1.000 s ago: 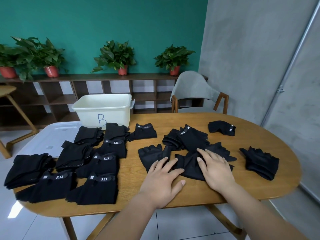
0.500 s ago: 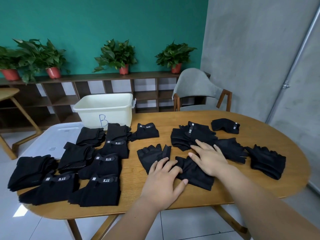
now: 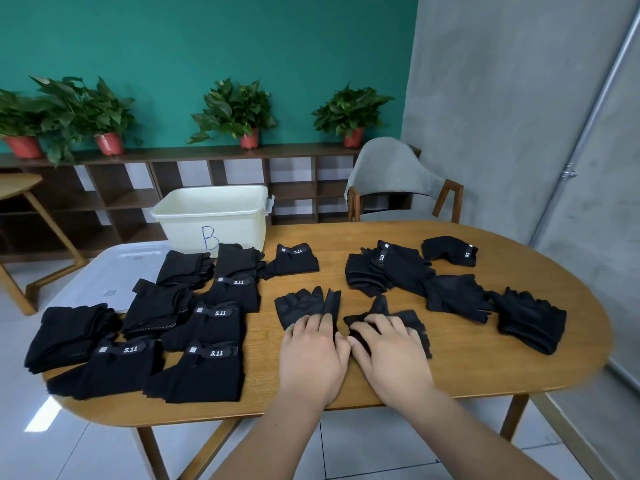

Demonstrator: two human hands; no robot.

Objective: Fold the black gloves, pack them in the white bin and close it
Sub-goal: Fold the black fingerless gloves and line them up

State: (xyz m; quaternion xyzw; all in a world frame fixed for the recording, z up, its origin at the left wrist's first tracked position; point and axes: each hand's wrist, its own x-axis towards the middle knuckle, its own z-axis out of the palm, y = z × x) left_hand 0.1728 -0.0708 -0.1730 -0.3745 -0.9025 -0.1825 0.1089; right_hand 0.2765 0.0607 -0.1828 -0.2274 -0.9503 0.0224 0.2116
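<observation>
Two black fingerless gloves lie side by side near the table's front edge. My left hand (image 3: 313, 355) rests flat on the left glove (image 3: 304, 303). My right hand (image 3: 389, 351) lies on the right glove (image 3: 403, 317), its fingers slightly bent over the cloth. Several folded black gloves (image 3: 211, 323) with "5.11" tags lie in rows on the left. Unfolded gloves (image 3: 391, 268) sit in heaps on the right. The white bin (image 3: 211, 216), marked "B", stands open at the table's far left, and its lid (image 3: 114, 271) lies flat beside it.
The wooden oval table (image 3: 467, 368) carries everything. A grey chair (image 3: 391, 178) stands behind it on the right. A low shelf with potted plants (image 3: 235, 112) runs along the green wall. A concrete wall and metal pipe (image 3: 595, 109) are at the right.
My right hand has drawn back from the far heap toward me, dragging one glove with it beside the left one. My left hand has stayed on its glove.
</observation>
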